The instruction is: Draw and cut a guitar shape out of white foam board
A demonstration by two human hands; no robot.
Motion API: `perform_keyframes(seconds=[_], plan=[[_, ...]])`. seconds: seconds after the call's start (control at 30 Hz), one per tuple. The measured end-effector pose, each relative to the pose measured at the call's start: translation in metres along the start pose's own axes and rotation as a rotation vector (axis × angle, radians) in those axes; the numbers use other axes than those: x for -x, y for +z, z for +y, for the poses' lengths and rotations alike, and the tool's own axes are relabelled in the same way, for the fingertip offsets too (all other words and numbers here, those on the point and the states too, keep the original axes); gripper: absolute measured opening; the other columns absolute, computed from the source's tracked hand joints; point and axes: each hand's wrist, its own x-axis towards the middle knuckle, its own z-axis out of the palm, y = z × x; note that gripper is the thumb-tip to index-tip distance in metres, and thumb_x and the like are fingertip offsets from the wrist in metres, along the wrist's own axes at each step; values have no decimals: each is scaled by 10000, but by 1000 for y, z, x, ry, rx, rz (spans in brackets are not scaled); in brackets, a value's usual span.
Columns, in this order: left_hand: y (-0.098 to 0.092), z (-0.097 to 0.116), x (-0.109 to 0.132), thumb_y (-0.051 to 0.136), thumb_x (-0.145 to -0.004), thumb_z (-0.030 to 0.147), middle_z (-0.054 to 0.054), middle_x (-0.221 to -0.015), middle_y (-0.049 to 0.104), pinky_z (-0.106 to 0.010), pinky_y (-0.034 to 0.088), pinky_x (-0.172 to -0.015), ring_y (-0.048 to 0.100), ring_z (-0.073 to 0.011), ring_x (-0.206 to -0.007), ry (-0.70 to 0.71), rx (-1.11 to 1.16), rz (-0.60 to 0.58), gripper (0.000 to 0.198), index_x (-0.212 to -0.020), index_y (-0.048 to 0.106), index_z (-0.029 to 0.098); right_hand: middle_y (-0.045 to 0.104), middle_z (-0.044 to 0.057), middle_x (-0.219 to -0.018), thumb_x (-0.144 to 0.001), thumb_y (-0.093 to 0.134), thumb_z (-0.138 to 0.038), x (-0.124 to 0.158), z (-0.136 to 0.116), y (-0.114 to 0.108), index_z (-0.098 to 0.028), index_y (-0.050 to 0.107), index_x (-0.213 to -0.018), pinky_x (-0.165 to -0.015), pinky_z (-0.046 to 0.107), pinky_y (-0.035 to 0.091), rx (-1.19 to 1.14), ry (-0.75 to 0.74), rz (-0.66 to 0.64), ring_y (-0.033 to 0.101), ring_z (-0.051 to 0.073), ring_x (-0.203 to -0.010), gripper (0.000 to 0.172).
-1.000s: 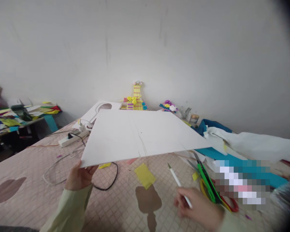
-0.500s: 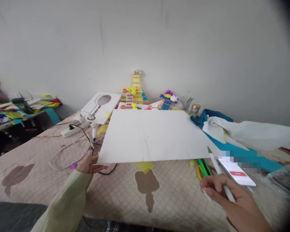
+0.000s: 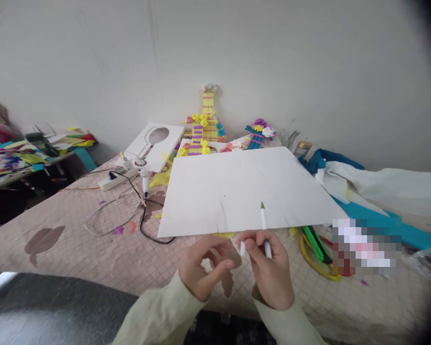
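Note:
My right hand (image 3: 273, 273) is closed around a white marker pen (image 3: 263, 221) with a dark green pointed tip facing up and away. Between its thumb and forefinger sits a small white piece (image 3: 243, 248) that looks like a pen cap. My left hand (image 3: 206, 266) is just to the left, fingers curled and thumb apart, with nothing visible in it. Beyond both hands a large white board (image 3: 208, 191) lies flat on the table, bearing a few faint marks near its front edge.
A green cutter (image 3: 316, 245) and yellow-handled tool (image 3: 311, 266) lie right of the board. To the left are a power strip (image 3: 111, 181), a white glue gun (image 3: 145, 182) and cables. Behind stand yellow woven decorations (image 3: 209, 105) and a cut-out board (image 3: 132, 143). White cloth (image 3: 388, 184) lies at right.
My left hand has let go of the board's left corner and moved right. My right hand has brought the pen and small white piece leftward to the middle. The board now lies flatter.

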Motion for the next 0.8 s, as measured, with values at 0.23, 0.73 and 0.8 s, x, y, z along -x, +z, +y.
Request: perform_keyframes(seconds=[0.23, 0.73, 0.8], plan=[[32, -11, -4, 641, -696, 254, -58, -705, 626, -277, 514, -565, 598, -152, -614, -150, 137, 50, 135, -790, 576, 182, 603, -21, -766, -721, 615, -119, 8, 2, -2, -203, 439, -676, -654, 251, 470, 104, -167, 22, 563, 114, -746, 199], [5, -23, -12, 489, -803, 139, -64, -809, 562, -270, 428, -663, 528, -151, -772, 166, 23, 213, 132, -885, 588, 172, 479, 3, -433, -808, 320, -557, -4, -41, -42, -187, 632, -723, -364, 244, 320, 132, -198, 248, 440, 120, -391, 492], [5, -23, -12, 493, -798, 124, -69, -827, 568, -276, 430, -674, 533, -156, -787, 174, -7, 182, 145, -888, 595, 174, 470, 9, -429, -807, 355, -516, -1, -41, -41, -188, 631, -632, -367, 245, 322, 149, -153, 263, 452, 122, -402, 462]])
